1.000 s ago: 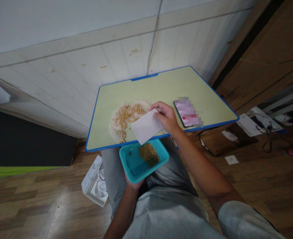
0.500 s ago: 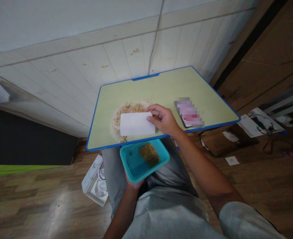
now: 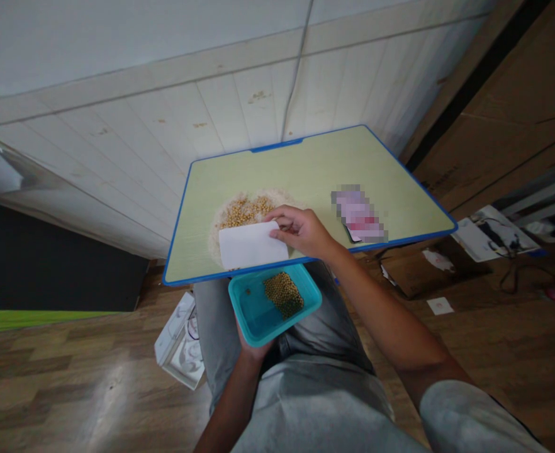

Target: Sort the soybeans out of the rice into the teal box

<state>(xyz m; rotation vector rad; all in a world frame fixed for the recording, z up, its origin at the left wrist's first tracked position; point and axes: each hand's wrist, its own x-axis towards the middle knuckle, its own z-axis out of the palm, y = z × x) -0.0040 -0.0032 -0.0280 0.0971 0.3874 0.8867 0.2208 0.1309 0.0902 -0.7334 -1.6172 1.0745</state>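
Observation:
My right hand (image 3: 303, 231) pinches a white card (image 3: 252, 245) at its right end. The card lies low over the near part of a heap of yellow beans mixed with white rice (image 3: 242, 212) on a pale green table with a blue rim (image 3: 301, 157). My left hand (image 3: 253, 347) holds a teal rectangular tray (image 3: 253, 311) from underneath, just below the table's near edge. A small heap of beans (image 3: 283, 294) sits in the tray's right half.
A phone (image 3: 358, 217) lies on the table to the right of my right hand. A white panelled wall rises behind the table. White packaging (image 3: 180, 345) lies on the wooden floor at the left; papers, cables and cardboard boxes are at the right.
My right hand has swung the white card from the table's near edge leftward and down over the near side of the bean and rice heap. The tray has stayed put.

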